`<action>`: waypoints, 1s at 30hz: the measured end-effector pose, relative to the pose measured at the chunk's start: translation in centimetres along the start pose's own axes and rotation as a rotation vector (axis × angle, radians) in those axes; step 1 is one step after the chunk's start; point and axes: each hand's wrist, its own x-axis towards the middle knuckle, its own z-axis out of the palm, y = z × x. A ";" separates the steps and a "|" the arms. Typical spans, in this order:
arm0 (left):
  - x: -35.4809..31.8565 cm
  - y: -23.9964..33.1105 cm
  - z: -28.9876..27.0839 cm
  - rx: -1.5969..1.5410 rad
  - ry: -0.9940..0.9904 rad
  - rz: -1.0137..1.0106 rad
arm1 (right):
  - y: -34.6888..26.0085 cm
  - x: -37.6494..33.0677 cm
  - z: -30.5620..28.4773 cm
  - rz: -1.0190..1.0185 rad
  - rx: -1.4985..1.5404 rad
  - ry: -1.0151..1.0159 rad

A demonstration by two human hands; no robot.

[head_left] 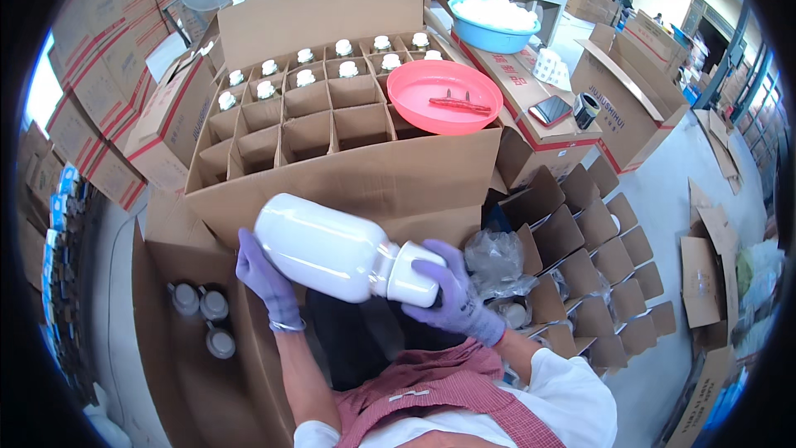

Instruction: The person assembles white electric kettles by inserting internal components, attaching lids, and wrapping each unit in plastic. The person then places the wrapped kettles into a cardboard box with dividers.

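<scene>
White bottle (pixel 325 250) held tilted on its side just below the near wall of the big divided box (pixel 348 168). Left hand (pixel 264 275), in a purple glove, cups the bottle's body from underneath, fingers closed against it. Right hand (pixel 454 292), also gloved, wraps around the white cap (pixel 413 274). Far cells of the box hold capped bottles; near cells stand open. Red bowl (pixel 445 95) sits on the box's right corner. Blue basin (pixel 493 26) beyond the box.

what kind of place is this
Probably a packing area in a warehouse or small factory: stacked cardboard cartons, a divided carton part-filled with capped bottles, and gloved hands holding a white bottle by its cap.
</scene>
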 end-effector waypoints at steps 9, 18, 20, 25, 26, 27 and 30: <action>-6.7 -2.7 -0.5 0.536 -0.977 0.788 | 12.1 21.3 -9.7 0.270 -0.591 0.030; -10.0 -7.1 -7.8 0.273 -0.626 -0.126 | 1.6 12.0 0.6 -0.300 -0.118 -0.185; -10.6 -7.3 -6.0 0.239 -0.656 -0.175 | -1.2 7.3 4.7 -0.111 0.601 -0.642; -12.4 -4.1 -9.8 -0.270 -0.809 -0.303 | 9.0 -1.0 4.1 -0.062 0.403 -0.471; -11.7 -3.4 -9.8 -0.129 -0.867 -0.197 | 9.2 -0.4 2.7 0.052 0.304 -0.474; -11.4 -3.8 -9.5 -0.109 -0.764 -0.219 | 7.7 -0.9 2.6 0.200 0.403 -0.397; -10.9 -2.6 -5.4 -0.132 -0.718 -0.139 | 1.0 2.1 3.7 0.178 0.504 -0.413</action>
